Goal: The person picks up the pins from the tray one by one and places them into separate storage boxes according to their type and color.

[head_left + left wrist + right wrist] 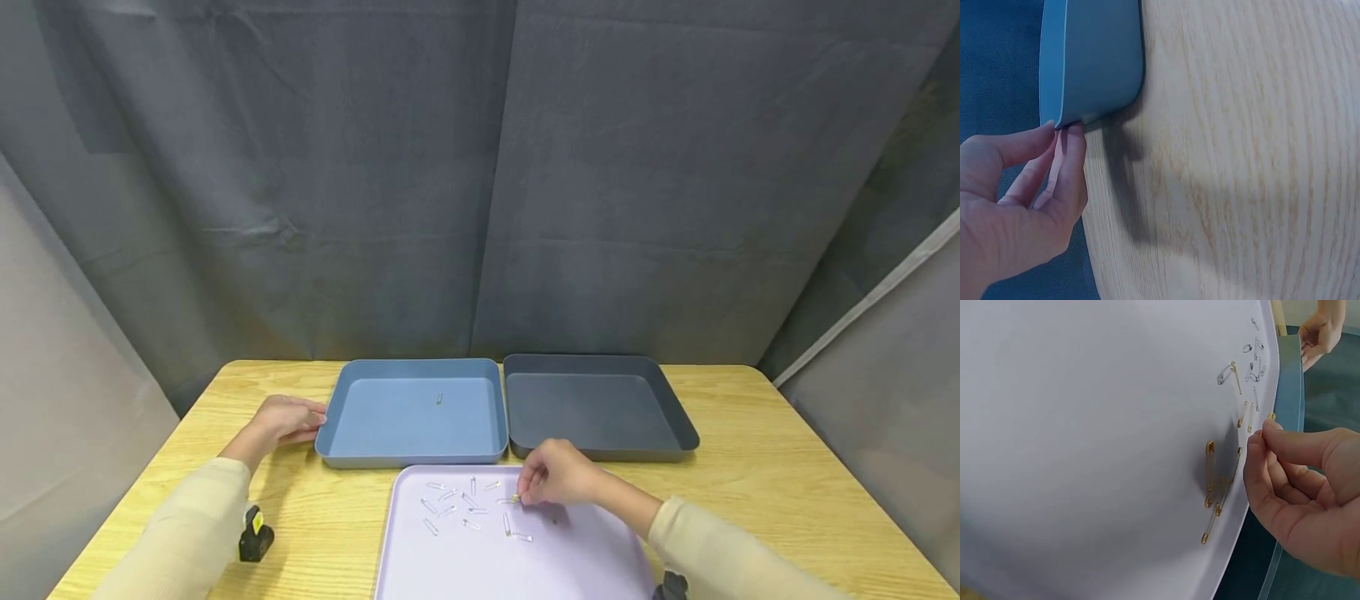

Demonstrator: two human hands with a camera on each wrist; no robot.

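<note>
hands: right (558, 475) pinches pin (514, 498), left (285, 418) touches tray (412, 454).

Light wood-grain table (750, 492), rounded corners. Dark grey rectangular plastic tray (600, 404) at the far side, right of centre, sitting directly on the table. Grey-blue fabric backdrop (480, 167) hangs behind in folds; paler grey panels (885, 375) to either side. Small black-and-yellow clip-like object (255, 535) near the table's front left.

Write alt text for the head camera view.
A person's right hand pinches a gold safety pin above a lilac tray scattered with silver safety pins. The left hand touches the corner of a blue tray holding one pin, beside a dark grey tray on a wooden table.
</note>
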